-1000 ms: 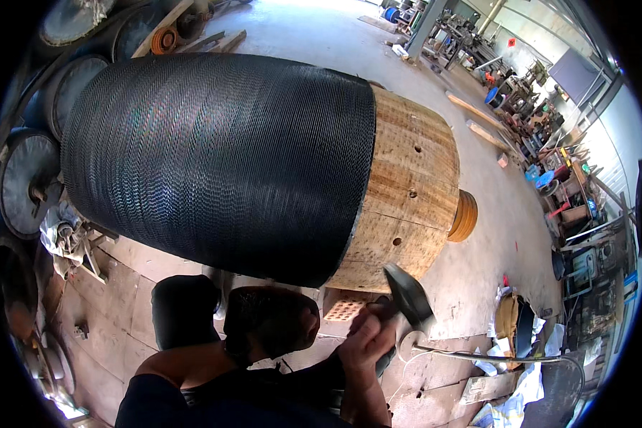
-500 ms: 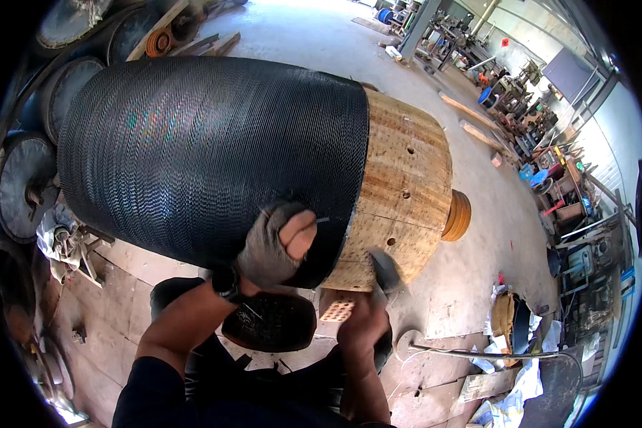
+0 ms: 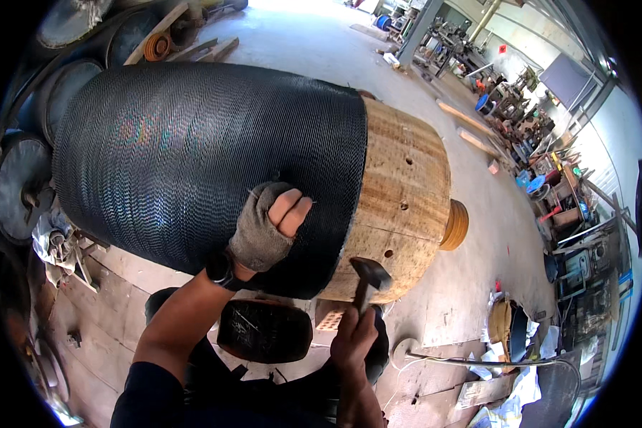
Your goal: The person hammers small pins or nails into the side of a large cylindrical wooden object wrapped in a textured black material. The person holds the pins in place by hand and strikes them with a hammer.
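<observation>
A big wooden drum (image 3: 399, 178) lies across in front of me, most of it covered by a black, finely ridged wrapping (image 3: 214, 143). The bare wood at its right end has several dark holes. My left hand (image 3: 264, 225), in a grey glove with bare fingertips, rests on the wrapping near its right edge with the fingers curled closed. Thin bits poke out beside the glove, too small to name. My right hand (image 3: 353, 335) grips a hammer (image 3: 371, 274) by its handle, the head upright over the drum's lower bare wood.
Below the drum, between my legs, sits a dark tray (image 3: 264, 332) with thin metal pieces inside. A perforated brick (image 3: 328, 315) is beside it. A curved metal rod (image 3: 471, 360) and scraps lie at lower right. Dark round drums (image 3: 23, 185) line the left; wooden beams (image 3: 478, 141) lie farther off.
My left hand has shifted slightly up and left on the wrapping. The hammer was blurred near the bare wood; its head now shows sharply, a little to the left, with my right hand lower.
</observation>
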`<state>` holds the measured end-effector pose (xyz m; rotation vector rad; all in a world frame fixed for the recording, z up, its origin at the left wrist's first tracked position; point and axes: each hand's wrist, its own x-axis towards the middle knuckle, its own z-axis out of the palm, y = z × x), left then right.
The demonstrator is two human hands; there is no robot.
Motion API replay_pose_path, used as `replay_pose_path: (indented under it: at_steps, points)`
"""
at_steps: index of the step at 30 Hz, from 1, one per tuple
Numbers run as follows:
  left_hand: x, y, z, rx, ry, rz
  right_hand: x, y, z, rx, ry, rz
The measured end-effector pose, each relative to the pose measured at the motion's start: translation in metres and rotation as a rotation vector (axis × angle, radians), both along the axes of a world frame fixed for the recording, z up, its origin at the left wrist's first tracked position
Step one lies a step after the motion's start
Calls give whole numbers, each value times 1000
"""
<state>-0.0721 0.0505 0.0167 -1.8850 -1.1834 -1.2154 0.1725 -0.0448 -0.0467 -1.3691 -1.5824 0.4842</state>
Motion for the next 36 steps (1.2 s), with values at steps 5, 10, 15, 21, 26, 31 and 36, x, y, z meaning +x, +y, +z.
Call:
replay_pose_path:
  at_steps: [5,10,15,21,26,31,36]
  points:
    - [1,-4,-7,-18,5,26,-1,7,-16,47,-219,-74]
    - [7,4,0,23,33,66,3,-11,6,-4,149,57]
    - [-9,4,3,-65,60,110,9,-4,6,174,-127,105]
    - [6,11,22,32,46,96,9,-10,-22,-160,-78,-25]
    - [70,-44,-19,-196,-110,-277,13,-20,-27,-191,-60,6]
    - [82,-51,-41,-372,-200,-231,20,-18,-31,-130,-42,55]
    - [77,-49,-35,-415,-192,-269,20,-19,-34,-141,-25,46]
